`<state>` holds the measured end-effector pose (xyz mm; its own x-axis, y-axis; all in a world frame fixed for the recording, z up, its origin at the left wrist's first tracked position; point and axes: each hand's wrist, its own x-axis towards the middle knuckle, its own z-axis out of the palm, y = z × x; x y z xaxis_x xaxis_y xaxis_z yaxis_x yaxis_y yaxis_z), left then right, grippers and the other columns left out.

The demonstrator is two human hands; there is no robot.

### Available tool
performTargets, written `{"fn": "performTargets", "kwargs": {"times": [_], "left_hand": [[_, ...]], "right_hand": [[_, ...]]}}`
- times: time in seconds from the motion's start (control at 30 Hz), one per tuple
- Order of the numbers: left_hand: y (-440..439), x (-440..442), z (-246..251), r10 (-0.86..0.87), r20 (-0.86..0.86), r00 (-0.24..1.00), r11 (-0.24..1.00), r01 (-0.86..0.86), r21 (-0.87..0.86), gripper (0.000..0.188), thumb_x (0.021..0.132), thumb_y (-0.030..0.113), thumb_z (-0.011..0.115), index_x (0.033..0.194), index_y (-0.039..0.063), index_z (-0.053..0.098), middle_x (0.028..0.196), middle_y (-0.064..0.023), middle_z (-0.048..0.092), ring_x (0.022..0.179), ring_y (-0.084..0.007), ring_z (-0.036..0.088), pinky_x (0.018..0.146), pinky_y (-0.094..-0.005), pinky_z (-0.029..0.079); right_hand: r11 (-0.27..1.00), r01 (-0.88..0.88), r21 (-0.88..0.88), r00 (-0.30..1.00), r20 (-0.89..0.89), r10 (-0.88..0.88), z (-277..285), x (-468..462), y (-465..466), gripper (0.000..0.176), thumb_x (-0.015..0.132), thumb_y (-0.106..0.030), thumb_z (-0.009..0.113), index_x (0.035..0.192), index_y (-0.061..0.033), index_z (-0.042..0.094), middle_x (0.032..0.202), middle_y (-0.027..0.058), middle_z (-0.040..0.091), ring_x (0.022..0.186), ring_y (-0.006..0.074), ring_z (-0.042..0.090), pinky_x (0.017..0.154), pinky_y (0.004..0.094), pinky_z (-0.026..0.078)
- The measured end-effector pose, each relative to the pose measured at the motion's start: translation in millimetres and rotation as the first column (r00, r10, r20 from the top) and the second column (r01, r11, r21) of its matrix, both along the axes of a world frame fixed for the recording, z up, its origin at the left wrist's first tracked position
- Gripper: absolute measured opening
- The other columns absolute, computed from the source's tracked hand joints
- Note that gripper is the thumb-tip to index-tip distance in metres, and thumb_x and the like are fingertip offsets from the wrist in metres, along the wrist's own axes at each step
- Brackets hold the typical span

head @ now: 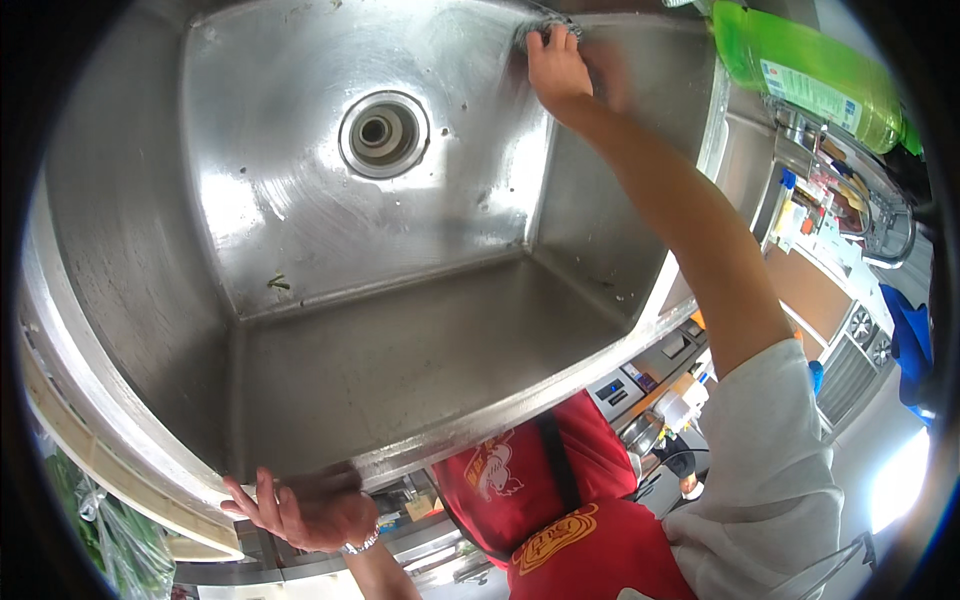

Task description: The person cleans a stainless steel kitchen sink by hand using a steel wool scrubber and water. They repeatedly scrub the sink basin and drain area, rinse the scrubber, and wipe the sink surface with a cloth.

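Observation:
A deep stainless steel sink (442,337) fills most of the view, with a round drain (375,131) in its floor. My right hand (559,71) presses a metal scouring pad (525,34) into the far right corner, where the sink's floor meets its walls. At the near left rim is my left hand (304,517), palm turned up, fingers apart and holding nothing, a metal bracelet or watch band (361,541) on its wrist. A small green plant scrap (278,282) and several dark specks lie on the sink floor.
A green plastic jug (810,75) lies beyond the right rim. Past the left rim are a cream plastic tray edge (135,495) and bagged green vegetables (124,532). A red apron (600,555) is below. Another person's arm (679,465) shows in the background.

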<state>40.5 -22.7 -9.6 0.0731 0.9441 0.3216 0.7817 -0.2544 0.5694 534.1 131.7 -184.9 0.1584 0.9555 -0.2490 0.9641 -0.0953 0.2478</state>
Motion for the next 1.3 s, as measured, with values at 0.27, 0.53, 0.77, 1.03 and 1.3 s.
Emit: {"fn": "performTargets", "kwargs": {"times": [0.27,0.53,0.77,1.03,1.3], "left_hand": [[-0.7,2.8,1.4,-0.026,-0.025,0.999,0.998,0.027,0.052,0.066,0.094,0.06,0.03,0.112,0.003,0.057,0.109,-0.0192,0.065,0.121,-0.0465,0.05,0.11,-0.0652,0.016],[-4.4,0.6,1.5,-0.026,-0.009,1.0,0.999,0.026,0.022,0.067,0.093,0.063,0.031,0.116,0.005,0.057,0.107,-0.0193,0.066,0.122,-0.0458,0.048,0.11,-0.065,0.015],[-5.0,2.2,2.1,-0.056,0.008,0.998,0.998,0.056,0.014,0.057,0.087,0.05,0.036,0.124,0.011,0.054,0.113,-0.0125,0.064,0.125,-0.0478,0.045,0.11,-0.0684,0.008],[-5.3,0.1,6.2,-0.079,-0.075,0.994,0.996,0.076,-0.048,0.065,0.092,0.062,0.032,0.12,0.009,0.056,0.108,-0.0148,0.067,0.124,-0.0431,0.048,0.11,-0.0648,0.012],[-6.3,2.1,8.3,-0.092,-0.071,0.993,0.992,0.086,-0.092,0.062,0.094,0.056,0.034,0.116,0.003,0.056,0.111,-0.0182,0.064,0.12,-0.0415,0.051,0.107,-0.0575,0.026]], "right_hand": [[0.561,-0.394,-0.728,0.913,-0.378,0.152,20.3,-65.6,-179.1,0.011,0.08,-0.011,0.056,0.082,-0.0074,0.066,0.102,0.0137,0.058,0.104,0.0324,0.054,0.091,0.0368,0.049],[0.896,-0.442,0.054,0.683,-0.627,0.375,-0.4,-106.0,-79.5,0.016,0.083,-0.009,0.057,0.099,-0.0089,0.059,0.099,0.0105,0.054,0.094,0.0285,0.052,0.082,0.0379,0.047],[0.809,-0.559,-0.181,0.561,-0.801,0.208,-0.1,-162.2,-159.9,0.012,0.079,-0.012,0.06,0.091,-0.0074,0.058,0.096,0.0146,0.051,0.094,0.0327,0.052,0.078,0.0416,0.048],[0.896,-0.403,0.187,0.584,-0.701,0.409,-14.8,-163.9,-101.2,0.022,0.077,-0.015,0.066,0.096,-0.0102,0.055,0.091,0.0088,0.05,0.09,0.0263,0.056,0.075,0.0381,0.05],[0.89,0.228,0.395,0.89,-0.455,-0.026,-25.8,-52.0,13.8,0.024,0.085,-0.019,0.065,0.107,-0.011,0.061,0.121,0.0195,0.05,0.095,0.0392,0.06,0.079,0.0443,0.053]]}}
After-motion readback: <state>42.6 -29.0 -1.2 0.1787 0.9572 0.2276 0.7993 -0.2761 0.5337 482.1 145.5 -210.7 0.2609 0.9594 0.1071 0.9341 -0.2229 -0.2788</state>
